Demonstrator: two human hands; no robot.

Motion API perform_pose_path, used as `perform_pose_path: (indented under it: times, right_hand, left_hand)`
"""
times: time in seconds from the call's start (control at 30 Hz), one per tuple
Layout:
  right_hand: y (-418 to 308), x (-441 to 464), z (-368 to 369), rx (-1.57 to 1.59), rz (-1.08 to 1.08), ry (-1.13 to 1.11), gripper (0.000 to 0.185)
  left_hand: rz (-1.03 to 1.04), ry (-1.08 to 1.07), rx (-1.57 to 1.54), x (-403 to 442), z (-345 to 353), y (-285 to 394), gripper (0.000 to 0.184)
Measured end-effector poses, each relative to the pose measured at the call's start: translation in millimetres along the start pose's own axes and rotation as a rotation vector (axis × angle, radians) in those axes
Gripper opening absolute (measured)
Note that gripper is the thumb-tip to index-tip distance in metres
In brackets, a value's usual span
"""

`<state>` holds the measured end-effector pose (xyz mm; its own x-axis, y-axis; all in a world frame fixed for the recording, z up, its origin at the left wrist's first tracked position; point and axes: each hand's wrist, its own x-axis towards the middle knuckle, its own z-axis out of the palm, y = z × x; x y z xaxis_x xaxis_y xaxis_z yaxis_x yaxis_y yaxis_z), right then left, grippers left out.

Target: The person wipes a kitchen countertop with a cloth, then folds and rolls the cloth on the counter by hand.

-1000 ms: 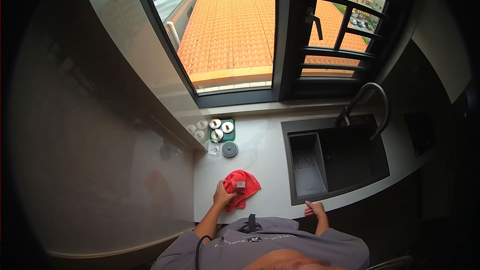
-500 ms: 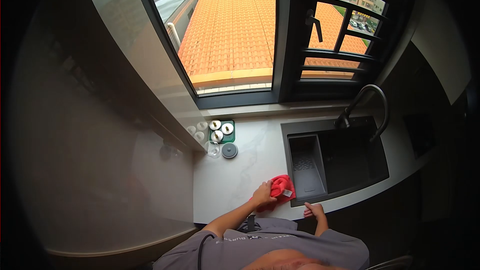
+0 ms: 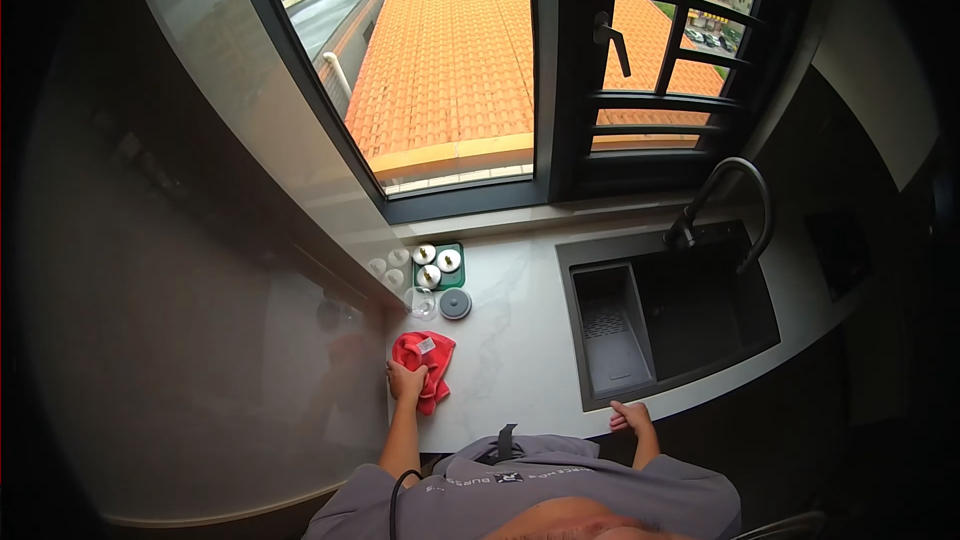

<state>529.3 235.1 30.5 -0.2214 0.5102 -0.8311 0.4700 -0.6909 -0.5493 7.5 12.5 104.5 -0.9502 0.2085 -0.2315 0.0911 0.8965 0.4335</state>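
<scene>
My left hand (image 3: 405, 380) is closed on a crumpled red cloth (image 3: 436, 376) with a white tag, pressed against the countertop (image 3: 510, 360) at its left end. By the sink's front edge rests my right hand (image 3: 628, 417), its fingers curled in and nothing visible in them. Beyond the cloth sit a round grey lid (image 3: 455, 303) and a clear glass piece (image 3: 422, 304). Just behind these, a green tray (image 3: 457, 280) carries several white round items (image 3: 448, 261) with gold-coloured knobs.
A dark sink (image 3: 690, 380) with a ribbed side compartment (image 3: 612, 330) is set into the counter on the right. Its curved faucet (image 3: 768, 205) rises at the back. A glossy panel (image 3: 250, 340) borders the counter on the left, and a window (image 3: 440, 208) stands behind.
My left hand has slid the red cloth leftwards across the counter, from beside the sink to the panel side. My right hand stays by the sink edge. The view has shifted slightly.
</scene>
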Motion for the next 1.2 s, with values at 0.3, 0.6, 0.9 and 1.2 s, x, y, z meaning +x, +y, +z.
perform_pose_path:
  times: [0.3, 0.6, 0.9, 1.2]
  right_hand:
    - [-5, -3, 1, -0.001, 0.016, -0.003, 0.047]
    - [-1, -1, 1, 0.022, 0.001, -0.003, 0.046]
    - [-4, 0, 2, 0.034, -0.003, -0.001, 0.047]
    - [-8, -6, 3, 0.027, 0.004, 0.006, 0.046]
  left_hand:
    - [0.632, -0.493, 0.088, -104, 54, 122, 0.093]
    - [0.492, -0.546, 0.009, -84, 48, 74, 0.093]
    - [-0.037, 0.241, 0.153, -29, -8, 2, 0.087]
    - [0.842, -0.56, 0.092, -134, 70, 135, 0.081]
